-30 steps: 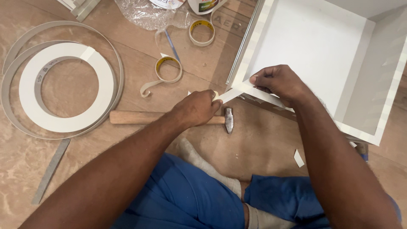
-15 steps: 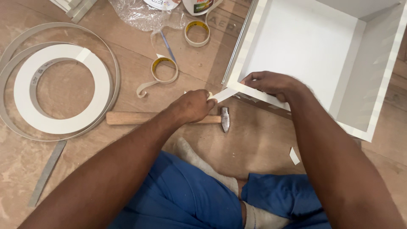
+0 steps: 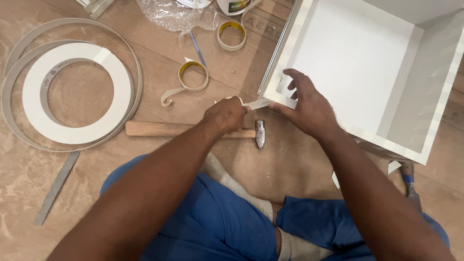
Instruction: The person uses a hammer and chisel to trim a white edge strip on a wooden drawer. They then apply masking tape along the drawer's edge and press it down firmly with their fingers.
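The work lies on a brown sheet floor [image 3: 145, 203] with a mottled, slightly worn face, seen from above over blue trouser legs. Taking the hammer [image 3: 193, 129] as the landmark: far to its left a flat grey metal strip [image 3: 55, 187] lies slanted on the floor. Up and left of the hammer sits a big coil of white edge banding [image 3: 77, 94], a broad flat ring with loose grey-backed loops around it. Just above the hammer's pale wooden handle lies a small roll of tape [image 3: 193, 76] with a yellowish core and a curled loose tail; a second such roll [image 3: 231, 35] lies further up, beside crumpled clear plastic wrap [image 3: 171, 17].

The left hand [image 3: 226, 115] rests over the handle near the dark steel head, closed in a narrow pinch on the end of a thin white strip [image 3: 256, 104]. That strip runs from the pinch, just above the hammer head, to the near corner of the white box. Right of the hammer head, the right hand [image 3: 309, 108] lies fingers spread on that corner, pressing the strip against the edge.

The white box [image 3: 435, 121], an open smooth-faced panel box, fills the space up and right of the hammer; nothing shows inside it. Below its right end, a blue-handled tool [image 3: 409, 179] lies partly hidden.
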